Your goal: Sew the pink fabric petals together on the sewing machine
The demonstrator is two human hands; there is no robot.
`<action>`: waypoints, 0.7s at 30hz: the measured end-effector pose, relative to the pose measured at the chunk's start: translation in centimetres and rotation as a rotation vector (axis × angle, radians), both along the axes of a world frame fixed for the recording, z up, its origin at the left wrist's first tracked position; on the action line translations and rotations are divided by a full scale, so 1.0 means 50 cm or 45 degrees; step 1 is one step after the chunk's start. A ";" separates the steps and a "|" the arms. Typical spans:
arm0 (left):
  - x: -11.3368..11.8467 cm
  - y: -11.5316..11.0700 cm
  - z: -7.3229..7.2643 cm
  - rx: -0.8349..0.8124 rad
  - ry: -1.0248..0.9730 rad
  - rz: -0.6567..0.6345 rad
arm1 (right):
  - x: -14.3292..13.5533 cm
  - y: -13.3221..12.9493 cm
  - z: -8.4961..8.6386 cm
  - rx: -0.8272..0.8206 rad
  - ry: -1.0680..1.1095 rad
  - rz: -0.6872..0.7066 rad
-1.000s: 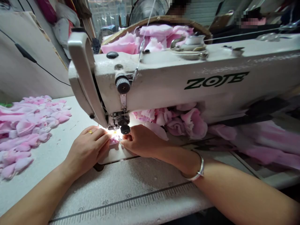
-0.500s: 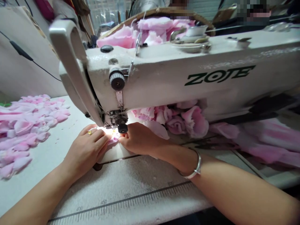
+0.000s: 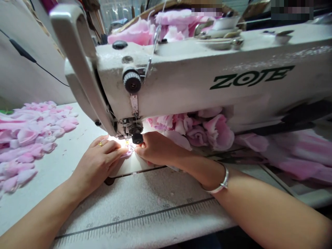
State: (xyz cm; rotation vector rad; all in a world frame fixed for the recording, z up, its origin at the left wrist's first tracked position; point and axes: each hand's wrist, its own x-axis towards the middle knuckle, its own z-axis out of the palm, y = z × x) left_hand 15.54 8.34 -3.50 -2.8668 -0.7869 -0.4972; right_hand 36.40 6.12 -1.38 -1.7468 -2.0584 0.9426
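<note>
A small pink fabric piece [image 3: 126,153] lies under the lit needle area of a white sewing machine [image 3: 181,79]. My left hand [image 3: 100,157], with a ring on one finger, presses its fingertips on the piece from the left. Just right of the needle, my right hand [image 3: 158,148] has its fingers curled in beside the black knob [image 3: 137,138]; its fingertips are partly hidden, and what they pinch is too small to make out. A silver bangle [image 3: 221,183] circles the right wrist.
Pink petals [image 3: 28,138] are heaped at the left of the table [image 3: 145,193]. Fabric flowers [image 3: 218,131] sit under the machine arm, with pink cloth [image 3: 298,155] at the right. Behind the machine is a basket of pink pieces [image 3: 137,33].
The view has shifted slightly. My right hand is a little farther from my left fingertips, and the left fingers reach slightly closer to the needle over the pink piece.
</note>
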 end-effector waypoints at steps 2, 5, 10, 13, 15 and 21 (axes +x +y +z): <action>-0.001 -0.002 0.000 -0.012 -0.014 -0.015 | 0.003 -0.001 0.000 -0.032 0.018 -0.021; -0.002 -0.004 0.000 -0.034 -0.027 -0.022 | 0.004 0.000 -0.003 -0.059 0.043 -0.006; -0.007 -0.003 -0.002 -0.081 0.059 -0.009 | 0.001 0.010 -0.012 -0.100 0.091 -0.008; -0.010 -0.001 -0.002 -0.088 0.109 0.002 | -0.001 0.015 -0.015 -0.115 0.117 -0.014; -0.011 -0.001 -0.003 -0.092 0.109 0.002 | -0.002 0.017 -0.016 -0.127 0.135 0.005; -0.011 -0.003 -0.004 -0.050 0.063 -0.002 | -0.003 0.018 -0.019 -0.163 0.218 -0.011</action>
